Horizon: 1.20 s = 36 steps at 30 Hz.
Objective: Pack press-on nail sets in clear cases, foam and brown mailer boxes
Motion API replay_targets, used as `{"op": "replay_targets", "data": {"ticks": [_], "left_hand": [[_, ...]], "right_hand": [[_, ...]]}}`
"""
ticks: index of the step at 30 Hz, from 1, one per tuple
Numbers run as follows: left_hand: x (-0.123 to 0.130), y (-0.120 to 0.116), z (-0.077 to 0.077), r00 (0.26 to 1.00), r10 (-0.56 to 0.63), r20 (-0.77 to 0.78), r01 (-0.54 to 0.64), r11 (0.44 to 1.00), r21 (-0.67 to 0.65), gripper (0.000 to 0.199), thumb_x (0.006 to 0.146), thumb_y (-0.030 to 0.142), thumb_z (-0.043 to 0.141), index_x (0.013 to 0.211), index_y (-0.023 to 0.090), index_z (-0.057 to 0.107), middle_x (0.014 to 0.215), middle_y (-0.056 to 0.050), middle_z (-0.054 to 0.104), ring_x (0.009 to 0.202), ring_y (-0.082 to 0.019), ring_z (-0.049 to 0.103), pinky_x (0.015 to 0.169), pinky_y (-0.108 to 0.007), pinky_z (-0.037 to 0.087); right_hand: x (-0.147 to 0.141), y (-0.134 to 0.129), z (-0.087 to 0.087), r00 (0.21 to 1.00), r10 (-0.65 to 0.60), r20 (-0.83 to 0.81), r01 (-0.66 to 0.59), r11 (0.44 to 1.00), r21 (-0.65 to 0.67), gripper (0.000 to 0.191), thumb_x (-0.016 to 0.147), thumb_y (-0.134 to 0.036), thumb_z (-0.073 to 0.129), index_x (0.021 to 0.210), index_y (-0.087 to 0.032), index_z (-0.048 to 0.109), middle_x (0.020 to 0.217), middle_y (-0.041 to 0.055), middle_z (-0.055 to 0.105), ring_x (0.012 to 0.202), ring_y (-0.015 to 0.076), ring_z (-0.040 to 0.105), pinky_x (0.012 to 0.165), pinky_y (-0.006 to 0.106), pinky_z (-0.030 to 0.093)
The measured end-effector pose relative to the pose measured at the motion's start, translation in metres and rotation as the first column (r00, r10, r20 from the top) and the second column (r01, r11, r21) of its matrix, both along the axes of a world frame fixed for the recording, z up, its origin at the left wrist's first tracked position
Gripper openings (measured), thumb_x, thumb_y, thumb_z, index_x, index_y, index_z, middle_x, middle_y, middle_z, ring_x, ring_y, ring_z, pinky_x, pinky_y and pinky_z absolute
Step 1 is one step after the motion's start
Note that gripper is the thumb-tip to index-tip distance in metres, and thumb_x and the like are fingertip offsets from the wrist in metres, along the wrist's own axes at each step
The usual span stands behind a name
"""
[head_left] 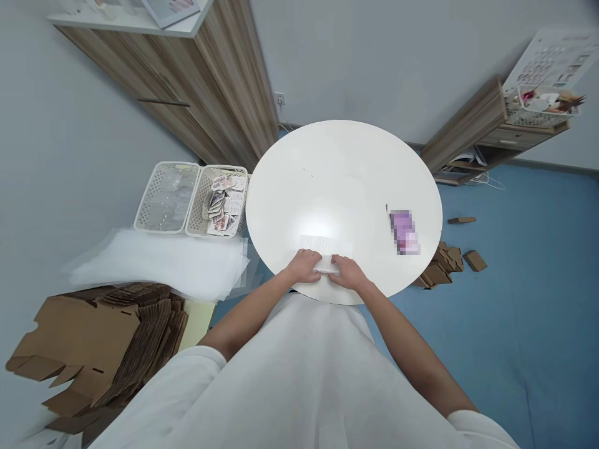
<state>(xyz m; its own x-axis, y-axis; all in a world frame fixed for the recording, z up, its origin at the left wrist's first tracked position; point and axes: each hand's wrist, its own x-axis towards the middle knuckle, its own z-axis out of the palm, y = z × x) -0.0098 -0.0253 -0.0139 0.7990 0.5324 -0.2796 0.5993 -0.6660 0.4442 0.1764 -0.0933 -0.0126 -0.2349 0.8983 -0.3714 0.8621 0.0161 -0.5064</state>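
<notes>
Near the front edge of the round white table (285, 181), both my hands are on a small folded bundle of thin white packing sheet (326, 265). My left hand (304, 266) grips its left end with the fingers curled. The right end is pinched by my right hand (347, 272), thumb towards the middle. A flat flap of the sheet lies on the table ahead of my fingers, blending into the bright glare. Whatever the sheet may wrap is hidden.
A pixelated purple item (405, 232) lies on the table's right side. Left stand two white baskets, one with clear bags (168, 196), one with printed cards (222, 206). Below are translucent sheets (159, 259) and stacked flat cardboard boxes (88, 337). Small brown boxes (442, 265) sit on the floor, right.
</notes>
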Motion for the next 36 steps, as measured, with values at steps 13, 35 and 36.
{"op": "replay_targets", "data": {"ticks": [13,35,36], "left_hand": [[-0.007,-0.019,-0.006,0.998,-0.051,-0.030,0.055,0.989,0.135,0.042,0.070,0.025,0.053,0.110,0.020,0.045,0.110,-0.011,0.048,0.103,-0.027,0.041,0.088,-0.041,0.025],[-0.010,-0.023,-0.018,1.000,-0.023,-0.004,0.024,0.988,0.155,0.042,0.077,0.036,0.049,0.115,0.020,0.042,0.112,-0.011,0.047,0.097,-0.025,0.046,0.086,-0.039,0.026],[-0.010,-0.023,-0.018,1.000,-0.026,-0.001,0.025,0.987,0.157,0.042,0.077,0.036,0.049,0.115,0.020,0.042,0.113,-0.011,0.047,0.097,-0.025,0.046,0.086,-0.039,0.027]], "right_hand": [[-0.023,-0.045,-0.034,0.909,-0.410,0.070,0.391,0.900,0.190,0.057,0.073,-0.046,0.052,0.119,-0.016,0.038,0.137,0.0184,0.024,0.125,0.0332,0.024,0.093,0.050,0.028],[-0.013,-0.046,-0.038,0.282,-0.852,-0.441,0.825,0.451,-0.342,0.052,0.064,-0.032,0.060,0.113,-0.022,0.043,0.095,0.0075,0.058,0.076,0.0190,0.058,0.058,0.029,0.047],[-0.012,-0.045,-0.037,0.240,-0.872,-0.426,0.827,0.414,-0.381,0.055,0.063,-0.031,0.061,0.114,-0.022,0.041,0.094,0.0079,0.058,0.075,0.0190,0.059,0.056,0.029,0.047]]}}
